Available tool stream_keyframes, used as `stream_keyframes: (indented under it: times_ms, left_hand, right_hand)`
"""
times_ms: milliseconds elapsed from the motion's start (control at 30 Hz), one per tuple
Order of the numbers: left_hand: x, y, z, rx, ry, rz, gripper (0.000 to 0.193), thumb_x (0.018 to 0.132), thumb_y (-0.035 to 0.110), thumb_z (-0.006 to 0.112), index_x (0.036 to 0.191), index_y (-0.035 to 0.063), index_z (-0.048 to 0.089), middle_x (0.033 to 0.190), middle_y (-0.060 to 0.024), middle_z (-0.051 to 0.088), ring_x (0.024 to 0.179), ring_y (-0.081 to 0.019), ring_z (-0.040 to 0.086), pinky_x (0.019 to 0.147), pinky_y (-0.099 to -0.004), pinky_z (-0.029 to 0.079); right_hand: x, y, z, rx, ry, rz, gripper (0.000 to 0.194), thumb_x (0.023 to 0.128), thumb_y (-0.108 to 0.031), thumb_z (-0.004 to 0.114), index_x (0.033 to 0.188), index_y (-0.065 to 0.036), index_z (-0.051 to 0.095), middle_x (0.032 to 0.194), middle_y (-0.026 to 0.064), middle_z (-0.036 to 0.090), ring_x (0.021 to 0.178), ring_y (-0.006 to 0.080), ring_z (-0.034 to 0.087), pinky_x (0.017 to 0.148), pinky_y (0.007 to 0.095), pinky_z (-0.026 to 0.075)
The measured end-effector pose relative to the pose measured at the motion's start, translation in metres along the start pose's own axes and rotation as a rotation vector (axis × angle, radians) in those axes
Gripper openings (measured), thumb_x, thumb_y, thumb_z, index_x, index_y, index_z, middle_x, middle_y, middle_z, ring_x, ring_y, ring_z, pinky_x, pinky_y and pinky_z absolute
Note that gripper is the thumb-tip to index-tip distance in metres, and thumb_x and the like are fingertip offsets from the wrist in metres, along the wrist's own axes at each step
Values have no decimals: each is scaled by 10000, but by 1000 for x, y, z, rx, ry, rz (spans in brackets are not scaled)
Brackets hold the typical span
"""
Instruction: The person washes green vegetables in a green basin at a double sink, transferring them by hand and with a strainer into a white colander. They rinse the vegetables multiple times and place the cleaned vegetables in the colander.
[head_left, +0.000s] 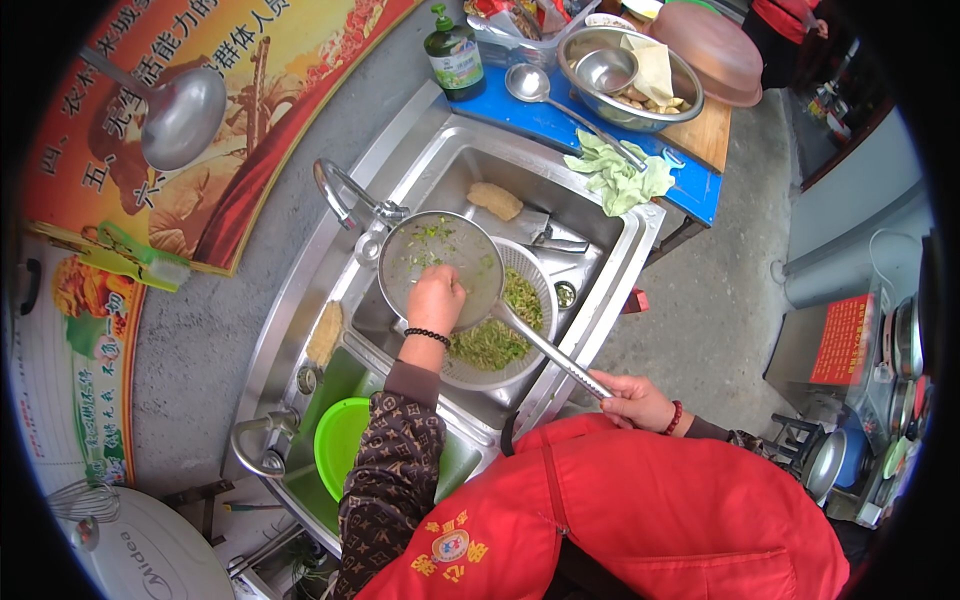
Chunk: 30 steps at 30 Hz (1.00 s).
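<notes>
A round fine-mesh strainer (397, 259) is held over the steel double sink, with bits of chopped greens (435, 231) clinging to its mesh. My right hand (637, 401) grips the end of its long metal handle (559, 356). Inside the strainer's bowl is my left hand (436, 296), fingers bent down; whether they pinch anything is hidden. Beneath, partly covered by the strainer, a white plastic colander (551, 289) of chopped green vegetables (491, 345) sits in the far basin (592, 244).
A loofah pad (495, 201) and a cleaver (551, 238) lie in the far basin. The near basin holds a green plastic bowl (334, 442). Faucets (349, 191) rise along the left rim. On a blue table (495, 101) are a ladle (529, 82), a steel bowl (694, 101) and a green cloth (622, 176).
</notes>
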<state>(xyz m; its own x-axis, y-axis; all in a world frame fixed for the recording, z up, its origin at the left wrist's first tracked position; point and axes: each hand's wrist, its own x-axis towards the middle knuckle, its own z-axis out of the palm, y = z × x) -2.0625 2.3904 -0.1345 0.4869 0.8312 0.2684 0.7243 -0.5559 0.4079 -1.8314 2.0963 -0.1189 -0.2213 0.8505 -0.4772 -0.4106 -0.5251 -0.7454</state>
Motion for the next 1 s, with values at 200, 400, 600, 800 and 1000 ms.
stream_keyframes:
  times_ms: [200, 400, 600, 800, 1000]
  left_hand:
    - [-5, 3, -17, -189, 118, -150, 98, 705, 35, 636, 803, 35, 621, 711, -86, 619, 593, -229, 599, 575, -331, 495]
    - [-46, -1, -28, -644, 106, -370, 108, 727, -16, 649, 827, 11, 618, 705, 28, 578, 591, -20, 502, 555, -186, 427]
    - [-81, 7, -12, -216, -28, -165, 214, 693, 96, 695, 904, 70, 671, 936, -87, 662, 755, -213, 643, 704, -309, 518]
    - [-48, 10, -30, -196, 127, -208, 128, 760, 150, 696, 873, 90, 691, 795, -71, 644, 611, -211, 626, 585, -329, 500]
    - [-4, 5, -29, -40, 159, -213, 136, 733, 173, 702, 842, 93, 684, 781, -70, 635, 644, -250, 621, 608, -360, 501]
  right_hand:
    - [2, -3, 0, 21, 10, -24, 520, 924, -53, 530, 1415, -126, 375, 734, -39, 540, 522, 21, 446, 461, 171, 373]
    - [4, -6, -4, 32, 62, -64, 516, 931, -41, 502, 1420, -131, 364, 674, -24, 522, 478, 30, 428, 433, 176, 364]
    - [7, -7, -10, -20, 31, -121, 514, 936, -61, 509, 1422, -140, 361, 671, -32, 525, 481, 22, 451, 445, 175, 389]
    - [6, -7, -4, -38, 54, -92, 503, 933, -50, 518, 1411, -130, 382, 680, -25, 529, 460, 31, 422, 426, 179, 367]
    - [4, -5, 3, 6, 22, -45, 513, 923, -49, 540, 1406, -130, 390, 703, -36, 544, 501, 23, 450, 458, 171, 384]
